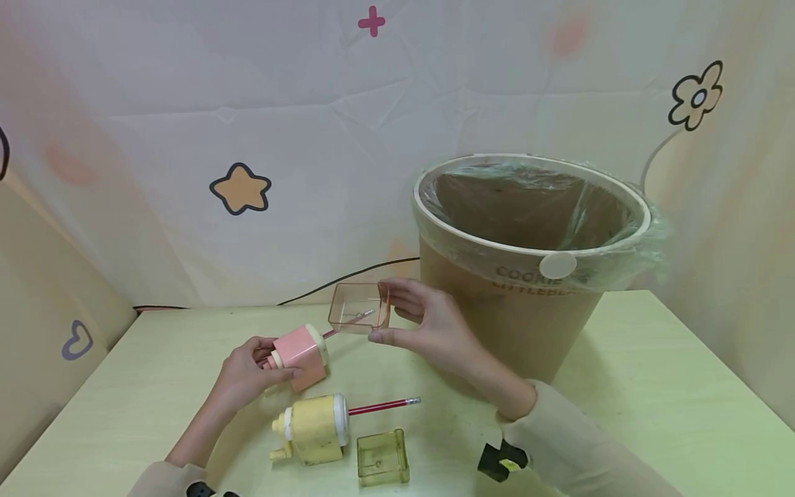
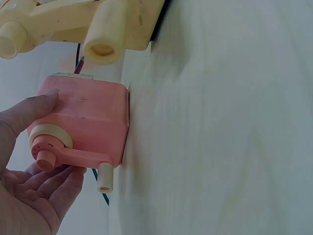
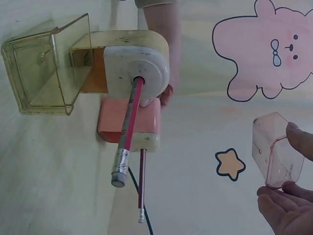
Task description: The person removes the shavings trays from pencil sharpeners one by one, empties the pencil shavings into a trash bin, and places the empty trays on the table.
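My left hand [image 1: 246, 373] grips a pink crank pencil sharpener [image 1: 302, 354] at its crank end, thumb on one side and fingers on the other. In the left wrist view its crank handle [image 2: 105, 177] points downward. A pencil [image 3: 142, 186] sticks out of its front. Between the thumb and fingers of my right hand [image 1: 428, 321] is a clear pink shavings drawer [image 1: 359, 306], raised above the table and in front of that pencil. Nearer me stands a yellow crank pencil sharpener [image 1: 313, 429] with a red pencil [image 1: 381, 407] in it. Beside it lies a clear yellow drawer [image 1: 382, 457].
A large brown trash bin [image 1: 497, 310] with a clear plastic liner [image 1: 646, 255] stands at the right on the pale table [image 1: 671, 386]. Behind the table hangs a printed cloth [image 1: 310, 138]. A dark object [image 1: 503, 460] sits by my right sleeve.
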The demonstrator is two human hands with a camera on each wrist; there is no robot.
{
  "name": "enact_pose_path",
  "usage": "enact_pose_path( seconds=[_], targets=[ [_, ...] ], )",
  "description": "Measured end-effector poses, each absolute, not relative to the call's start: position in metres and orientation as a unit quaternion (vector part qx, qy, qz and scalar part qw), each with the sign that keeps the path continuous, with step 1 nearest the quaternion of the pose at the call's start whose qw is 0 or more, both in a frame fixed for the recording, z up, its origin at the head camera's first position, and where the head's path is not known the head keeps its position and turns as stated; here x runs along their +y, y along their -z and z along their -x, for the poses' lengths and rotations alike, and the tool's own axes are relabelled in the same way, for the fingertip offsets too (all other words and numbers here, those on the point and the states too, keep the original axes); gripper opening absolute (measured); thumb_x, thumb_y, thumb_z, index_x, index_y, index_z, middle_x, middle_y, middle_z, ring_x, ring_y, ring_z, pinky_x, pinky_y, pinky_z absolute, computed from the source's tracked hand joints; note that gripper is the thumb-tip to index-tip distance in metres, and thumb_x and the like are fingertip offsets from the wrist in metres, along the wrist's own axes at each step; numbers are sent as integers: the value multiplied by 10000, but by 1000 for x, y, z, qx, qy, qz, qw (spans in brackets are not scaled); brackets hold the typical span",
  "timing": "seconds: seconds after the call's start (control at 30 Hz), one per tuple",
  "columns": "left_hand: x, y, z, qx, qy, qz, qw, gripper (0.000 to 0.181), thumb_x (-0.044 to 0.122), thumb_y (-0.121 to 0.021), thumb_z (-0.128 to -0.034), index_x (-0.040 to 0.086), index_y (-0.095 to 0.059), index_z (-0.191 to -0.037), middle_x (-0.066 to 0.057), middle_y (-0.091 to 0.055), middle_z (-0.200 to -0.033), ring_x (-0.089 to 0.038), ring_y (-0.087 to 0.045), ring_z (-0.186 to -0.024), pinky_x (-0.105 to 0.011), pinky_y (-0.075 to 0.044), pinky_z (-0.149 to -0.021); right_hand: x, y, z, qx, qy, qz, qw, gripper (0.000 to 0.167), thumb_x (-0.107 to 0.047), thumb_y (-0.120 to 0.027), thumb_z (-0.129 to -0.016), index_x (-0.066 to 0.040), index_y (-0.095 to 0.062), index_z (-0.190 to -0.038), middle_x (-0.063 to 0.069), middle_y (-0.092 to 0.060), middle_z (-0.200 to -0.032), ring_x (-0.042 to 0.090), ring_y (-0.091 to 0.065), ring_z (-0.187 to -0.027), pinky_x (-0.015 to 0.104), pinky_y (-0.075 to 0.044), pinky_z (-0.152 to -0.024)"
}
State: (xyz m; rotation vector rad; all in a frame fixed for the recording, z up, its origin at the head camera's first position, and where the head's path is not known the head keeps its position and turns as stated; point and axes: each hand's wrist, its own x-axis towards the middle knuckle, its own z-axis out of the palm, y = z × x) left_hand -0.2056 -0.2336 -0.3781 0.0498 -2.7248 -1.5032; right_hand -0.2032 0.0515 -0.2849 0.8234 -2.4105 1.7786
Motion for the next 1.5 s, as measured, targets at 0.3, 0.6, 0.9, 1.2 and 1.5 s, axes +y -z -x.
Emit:
enact_pose_path(
  seconds=[0.3, 0.6, 0.9, 1.2, 1.5],
  targets=[
    [-234, 378, 205, -875, 483, -14, 15, 713, 252, -807, -679, -56, -449, -1213, -228, -550, -1179, -254, -547, -1006, -262, -481, -782, 48, 295, 208, -770, -595, -230, -18, 628, -43, -776, -696, -35, -499, -1259, 103, -522, -1259, 274, -498, -1166, 325, -446, -906],
    [-233, 379, 205, -877, 481, -17, 12, 730, 266, -804, -682, -55, -439, -1225, -238, -535, -1201, -272, -544, -1032, -302, -483, -817, 47, 309, 218, -762, -616, -196, -45, 600, -46, -759, -720, -52, -496, -1259, 120, -539, -1215, 273, -508, -1159, 352, -440, -912],
    [-234, 379, 206, -875, 484, -15, 11, 739, 274, -804, -682, -51, -433, -1233, -230, -536, -1200, -252, -549, -1015, -262, -485, -783, 44, 321, 226, -748, -628, -204, -68, 600, 1, -736, -730, 4, -459, -1263, 160, -489, -1253, 285, -485, -1184, 339, -424, -931],
    [-235, 379, 206, -876, 482, -18, 11, 744, 278, -806, -678, -49, -435, -1234, -229, -537, -1203, -251, -547, -1016, -265, -483, -789, 41, 329, 230, -751, -624, -199, -82, 605, 35, -721, -732, 27, -446, -1271, 217, -447, -1283, 309, -471, -1192, 336, -414, -939],
    [-235, 379, 205, -877, 481, -17, 10, 747, 280, -805, -680, -54, -430, -1234, -238, -527, -1212, -285, -536, -1049, -320, -483, -831, 39, 346, 240, -757, -615, -201, -91, 595, 14, -733, -729, 61, -449, -1250, 203, -466, -1284, 330, -470, -1186, 356, -400, -951]
  ],
)
